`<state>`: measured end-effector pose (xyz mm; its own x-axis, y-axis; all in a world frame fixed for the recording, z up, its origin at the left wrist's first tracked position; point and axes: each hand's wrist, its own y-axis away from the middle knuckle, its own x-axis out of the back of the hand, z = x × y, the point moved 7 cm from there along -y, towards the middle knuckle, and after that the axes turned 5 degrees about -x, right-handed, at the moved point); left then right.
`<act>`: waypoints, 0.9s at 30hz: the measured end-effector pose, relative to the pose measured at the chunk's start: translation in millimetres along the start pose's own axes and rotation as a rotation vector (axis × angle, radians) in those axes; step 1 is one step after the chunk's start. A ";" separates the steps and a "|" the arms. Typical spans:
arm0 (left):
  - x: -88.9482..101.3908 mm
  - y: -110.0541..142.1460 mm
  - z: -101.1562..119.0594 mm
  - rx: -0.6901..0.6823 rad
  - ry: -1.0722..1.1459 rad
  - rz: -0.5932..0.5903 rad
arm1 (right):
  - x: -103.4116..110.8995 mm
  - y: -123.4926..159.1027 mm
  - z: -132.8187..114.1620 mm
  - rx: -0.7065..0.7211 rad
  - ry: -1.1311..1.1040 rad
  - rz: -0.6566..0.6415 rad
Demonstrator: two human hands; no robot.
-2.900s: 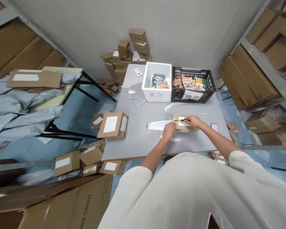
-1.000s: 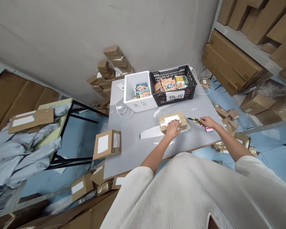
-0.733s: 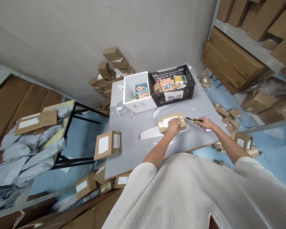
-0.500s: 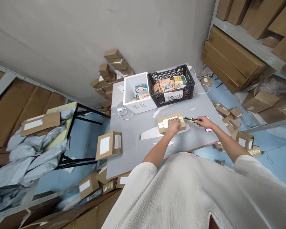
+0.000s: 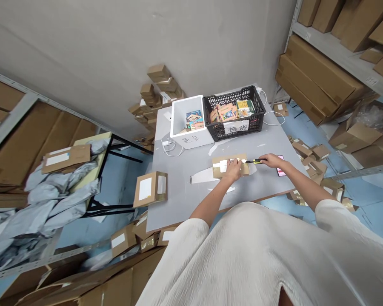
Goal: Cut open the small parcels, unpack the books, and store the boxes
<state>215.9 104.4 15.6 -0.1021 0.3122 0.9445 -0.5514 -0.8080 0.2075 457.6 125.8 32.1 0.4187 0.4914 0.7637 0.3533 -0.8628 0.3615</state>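
Note:
A small cardboard box (image 5: 217,171) with a white label lies on the grey table (image 5: 175,191) in front of me. My left hand (image 5: 233,171) is on top of it, fingers bent over the label and holding it down. In my right hand (image 5: 270,160) is a black and yellow utility knife (image 5: 255,161), with its blade end pointing left and meeting the box's right end. Whether the blade has entered the cardboard is too small to tell. A white paper strip (image 5: 199,176) lies partly under the box. Just beyond my right wrist rests a phone (image 5: 281,171), partly covered.
At the table's back stand a white bin (image 5: 178,112) and a black crate (image 5: 234,135), both holding books. Another labelled carton (image 5: 150,189) sits at the left edge. Cartons crowd the floor; grey parcels (image 5: 35,212) pile up at left, and a loaded shelf (image 5: 335,49) rises at right.
My right hand has brought the knife left, from just beside the box to its right end. My left hand stays on the box. The whole view has shifted slightly.

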 end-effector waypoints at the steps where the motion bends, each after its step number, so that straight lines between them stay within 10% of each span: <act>1: -0.3 1.0 0.0 -0.002 0.010 0.009 | -1.0 -1.5 -3.1 0.013 0.015 -0.004; 15: -2.4 4.4 -0.3 -0.050 -0.011 0.045 | -3.3 -26.8 -28.1 0.103 0.231 0.080; 27: -0.9 3.2 -1.6 -0.033 -0.004 0.051 | -30.0 14.1 -2.3 -0.068 -0.225 -0.273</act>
<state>212.9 102.3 15.0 -0.1278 0.2692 0.9546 -0.5728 -0.8058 0.1506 448.2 98.6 15.6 0.4932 0.7122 0.4996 0.4246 -0.6983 0.5763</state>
